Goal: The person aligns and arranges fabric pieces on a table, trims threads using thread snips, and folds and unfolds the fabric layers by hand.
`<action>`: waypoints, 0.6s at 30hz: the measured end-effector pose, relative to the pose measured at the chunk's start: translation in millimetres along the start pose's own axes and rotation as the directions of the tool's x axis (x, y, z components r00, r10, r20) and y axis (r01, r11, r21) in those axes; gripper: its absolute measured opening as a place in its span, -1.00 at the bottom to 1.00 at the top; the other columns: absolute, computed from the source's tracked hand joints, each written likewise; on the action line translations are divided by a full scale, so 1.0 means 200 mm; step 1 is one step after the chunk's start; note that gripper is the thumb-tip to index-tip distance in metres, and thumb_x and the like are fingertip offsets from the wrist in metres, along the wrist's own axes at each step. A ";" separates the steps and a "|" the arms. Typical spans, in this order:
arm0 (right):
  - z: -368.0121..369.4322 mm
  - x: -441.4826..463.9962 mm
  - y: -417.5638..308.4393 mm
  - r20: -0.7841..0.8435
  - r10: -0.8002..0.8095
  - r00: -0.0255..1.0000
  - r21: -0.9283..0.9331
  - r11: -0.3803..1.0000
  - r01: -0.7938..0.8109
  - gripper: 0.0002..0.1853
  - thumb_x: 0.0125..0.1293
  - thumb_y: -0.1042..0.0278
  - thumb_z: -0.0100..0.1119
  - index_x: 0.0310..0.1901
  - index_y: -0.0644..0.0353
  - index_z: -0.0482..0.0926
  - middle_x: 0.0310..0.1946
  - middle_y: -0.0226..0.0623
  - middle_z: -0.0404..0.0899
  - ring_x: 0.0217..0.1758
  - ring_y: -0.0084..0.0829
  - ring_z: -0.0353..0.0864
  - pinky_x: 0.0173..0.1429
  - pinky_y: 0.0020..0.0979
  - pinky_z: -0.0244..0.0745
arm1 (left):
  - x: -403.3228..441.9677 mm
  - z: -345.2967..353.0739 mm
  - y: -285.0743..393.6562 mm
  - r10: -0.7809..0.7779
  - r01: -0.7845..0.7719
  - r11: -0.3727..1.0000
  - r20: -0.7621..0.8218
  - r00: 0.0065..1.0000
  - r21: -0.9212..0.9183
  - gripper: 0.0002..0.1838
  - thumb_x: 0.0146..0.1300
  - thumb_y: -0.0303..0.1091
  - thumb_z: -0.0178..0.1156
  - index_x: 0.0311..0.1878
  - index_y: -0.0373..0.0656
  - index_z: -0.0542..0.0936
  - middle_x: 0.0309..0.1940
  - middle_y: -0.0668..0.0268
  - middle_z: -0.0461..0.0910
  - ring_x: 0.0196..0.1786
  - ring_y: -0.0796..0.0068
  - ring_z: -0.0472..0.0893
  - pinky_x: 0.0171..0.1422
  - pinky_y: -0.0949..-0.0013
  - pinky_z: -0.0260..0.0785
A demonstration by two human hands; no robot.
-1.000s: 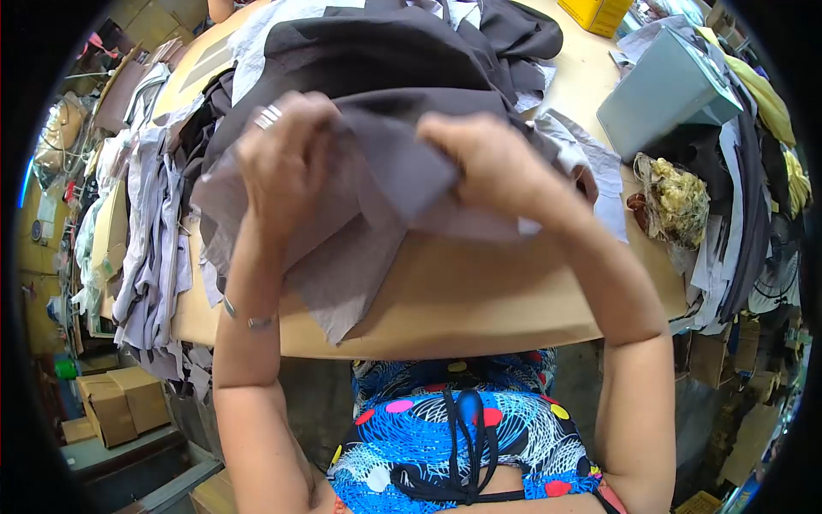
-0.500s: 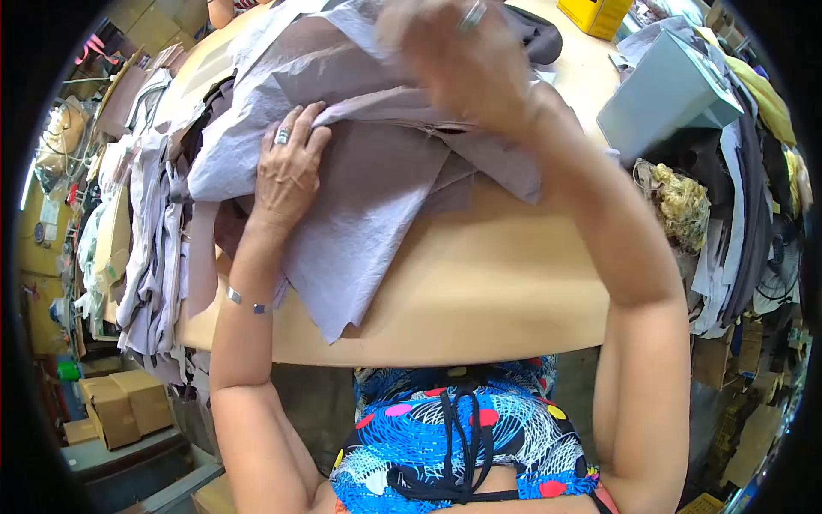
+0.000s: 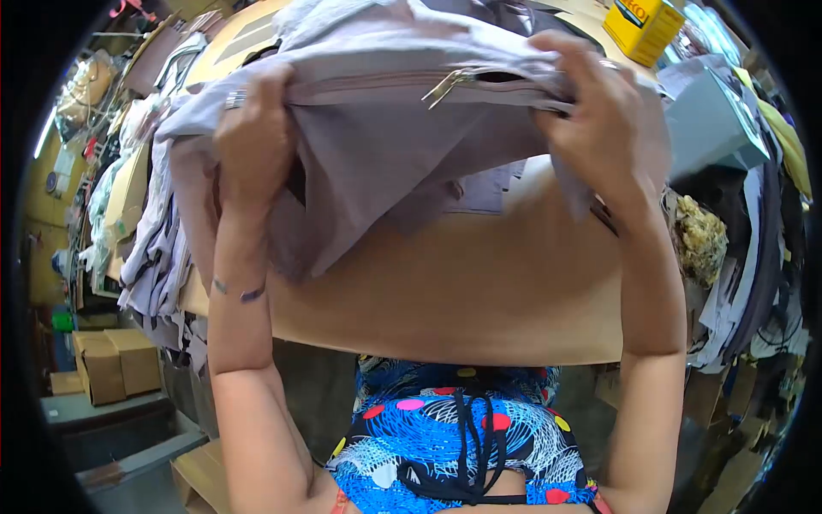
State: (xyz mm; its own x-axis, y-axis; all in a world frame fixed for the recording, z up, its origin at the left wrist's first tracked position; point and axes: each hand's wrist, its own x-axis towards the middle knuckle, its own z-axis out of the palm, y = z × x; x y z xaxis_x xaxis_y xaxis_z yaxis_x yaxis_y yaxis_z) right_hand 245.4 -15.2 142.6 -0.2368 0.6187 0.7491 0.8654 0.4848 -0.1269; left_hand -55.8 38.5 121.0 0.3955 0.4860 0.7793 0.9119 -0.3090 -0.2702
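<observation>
A greyish-lilac fabric piece with a zipper (image 3: 368,154) is stretched between my two hands above the table (image 3: 462,295). My left hand (image 3: 254,141) grips its upper edge on the left, fingers curled round the cloth. On the right, my right hand (image 3: 599,124) pinches the same edge, close to the end of the zipper. A gold-coloured zipper pull (image 3: 443,88) hangs on the zipper line, left of my right hand. Beside it the zipper gapes in a short dark slit. The lower cloth drapes in folds toward the tabletop.
To the right stand a light blue-grey bin (image 3: 715,120) and a yellow box (image 3: 642,27). A clump of yellowish tangled material (image 3: 700,240) lies near my right forearm. Piled cloth (image 3: 158,248) hangs along the left side. Cardboard boxes (image 3: 120,364) sit low on the left.
My right hand has come down and right onto the fabric edge and now grips it. My left hand has moved slightly left. The cloth is lifted and pulled taut, and the zipper pull shows.
</observation>
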 end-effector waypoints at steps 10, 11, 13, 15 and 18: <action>-0.18 -0.09 -0.13 0.168 0.154 0.974 0.390 0.897 -0.209 -0.60 -0.10 0.69 0.05 -0.13 0.23 0.56 -0.31 -0.23 0.60 -0.26 -0.37 0.60 -0.08 -0.48 0.43 | -0.07 -0.24 0.03 0.293 -0.285 0.949 0.041 0.955 -0.137 -0.40 0.14 -0.49 0.02 0.26 0.30 0.41 0.15 0.31 0.48 -0.02 0.37 0.59 -0.02 0.21 0.46; -0.19 -0.11 -0.11 0.273 0.065 0.960 0.361 0.918 -0.165 -0.59 -0.10 0.70 0.05 -0.13 0.24 0.55 -0.31 -0.24 0.59 -0.24 -0.43 0.59 -0.08 -0.51 0.43 | -0.15 -0.17 0.08 0.319 -0.301 0.932 0.059 0.946 -0.204 -0.40 0.14 -0.44 0.04 0.26 0.38 0.41 0.15 0.31 0.47 -0.04 0.37 0.58 -0.02 0.22 0.47; -0.19 -0.15 -0.06 0.358 0.015 0.934 0.413 0.894 -0.173 -0.57 -0.15 0.72 0.00 -0.14 0.27 0.54 -0.32 -0.32 0.58 -0.25 -0.57 0.55 -0.09 -0.56 0.40 | -0.20 -0.14 0.11 0.422 -0.370 0.861 0.084 0.903 -0.348 -0.43 0.13 -0.42 0.08 0.19 0.45 0.48 0.18 0.30 0.45 -0.08 0.39 0.59 -0.03 0.27 0.49; -0.21 -0.17 0.04 0.451 0.160 0.878 0.547 0.728 -0.414 -0.57 -0.16 0.71 -0.02 -0.14 0.28 0.54 -0.31 -0.35 0.57 -0.24 -0.59 0.53 -0.08 -0.55 0.39 | -0.19 -0.22 0.14 0.544 -0.442 0.759 0.093 0.834 -0.477 -0.46 0.11 -0.41 0.11 0.10 0.54 0.55 0.20 0.28 0.44 -0.13 0.37 0.60 -0.03 0.29 0.50; -0.18 -0.21 0.12 0.608 0.186 0.772 0.532 0.626 -0.570 -0.57 -0.13 0.67 -0.02 -0.12 0.25 0.55 -0.27 -0.38 0.56 -0.16 -0.61 0.50 0.01 -0.59 0.33 | -0.15 -0.40 0.18 0.600 -0.375 0.723 0.260 0.756 -0.580 -0.47 0.10 -0.38 0.10 0.12 0.52 0.55 0.23 0.21 0.42 -0.03 0.28 0.61 0.02 0.24 0.49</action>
State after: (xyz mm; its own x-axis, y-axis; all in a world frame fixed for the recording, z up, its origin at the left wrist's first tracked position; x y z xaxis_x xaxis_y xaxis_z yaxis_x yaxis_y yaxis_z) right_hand 292.4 -50.7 132.0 -0.2900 0.9436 0.1594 0.4413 0.2797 -0.8527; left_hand -42.8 -52.8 133.1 0.8750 0.3948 0.2803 0.4480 -0.8797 -0.1596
